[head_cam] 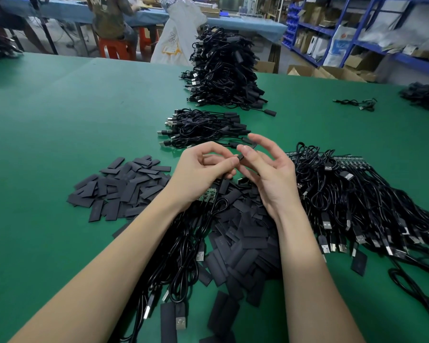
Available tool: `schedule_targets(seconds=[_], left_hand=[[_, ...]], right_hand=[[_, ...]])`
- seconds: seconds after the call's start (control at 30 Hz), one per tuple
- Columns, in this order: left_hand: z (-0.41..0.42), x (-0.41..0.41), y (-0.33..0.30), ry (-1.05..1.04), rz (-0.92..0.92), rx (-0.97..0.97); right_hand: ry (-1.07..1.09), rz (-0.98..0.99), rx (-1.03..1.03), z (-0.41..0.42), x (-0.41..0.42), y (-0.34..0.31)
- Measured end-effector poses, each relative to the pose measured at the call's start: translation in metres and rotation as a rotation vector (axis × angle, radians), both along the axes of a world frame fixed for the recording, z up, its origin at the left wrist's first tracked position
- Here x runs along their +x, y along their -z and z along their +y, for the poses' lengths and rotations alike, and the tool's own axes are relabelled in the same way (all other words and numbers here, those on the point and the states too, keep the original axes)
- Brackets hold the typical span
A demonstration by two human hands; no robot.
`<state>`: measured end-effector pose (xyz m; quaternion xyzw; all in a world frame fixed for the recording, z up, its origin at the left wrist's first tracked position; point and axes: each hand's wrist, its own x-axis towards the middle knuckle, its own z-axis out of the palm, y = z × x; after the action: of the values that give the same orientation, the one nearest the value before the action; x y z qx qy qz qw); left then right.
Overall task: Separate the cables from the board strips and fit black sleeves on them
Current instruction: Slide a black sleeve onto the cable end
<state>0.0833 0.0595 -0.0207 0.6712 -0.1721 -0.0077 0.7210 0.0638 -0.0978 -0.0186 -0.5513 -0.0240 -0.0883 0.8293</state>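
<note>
From the head camera, your left hand (203, 169) and right hand (265, 169) meet above the green desk (60, 115). Your left fingers (223, 167) are curled and pinch the top end of a black cable (214, 201), which hangs down from them to the heap below. Your right thumb and forefinger pinch a small black sleeve (240, 157) right at that cable end, while your other right fingers (263, 142) are spread and raised.

Under your left wrist a green board strip (208, 194) peeks out, lying on the loose sleeves. A pile of flat black sleeves (124, 186) lies to the left of your hands, and more of them (245, 241) lie between your forearms. To your right sits a mass of cables on board strips (357, 201), plugs pointing toward you. Beyond your hands lies a small bundle of cables (203, 127), and farther back a tall stack of them (223, 70). Blue shelves (357, 33) stand at the far right.
</note>
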Motion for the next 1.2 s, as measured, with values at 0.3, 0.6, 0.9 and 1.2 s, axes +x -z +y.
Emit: schedule_targets(seconds=[0.3, 0.6, 0.9, 1.2], left_hand=[[-0.001, 0.001, 0.002, -0.029, 0.007, -0.007], [0.001, 0.002, 0.004, -0.025, 0.019, -0.017], [0.002, 0.002, 0.0, 0.013, 0.072, 0.002], [-0.005, 0.007, -0.027, 0.055, 0.116, 0.087]], right_hand=[[0.063, -0.008, 0.031, 0.003, 0.003, 0.004], [0.055, 0.0, 0.021, 0.004, 0.004, 0.008], [0.03, -0.023, -0.017, 0.003, 0.004, 0.006], [0.054, 0.145, 0.067, -0.001, 0.009, 0.007]])
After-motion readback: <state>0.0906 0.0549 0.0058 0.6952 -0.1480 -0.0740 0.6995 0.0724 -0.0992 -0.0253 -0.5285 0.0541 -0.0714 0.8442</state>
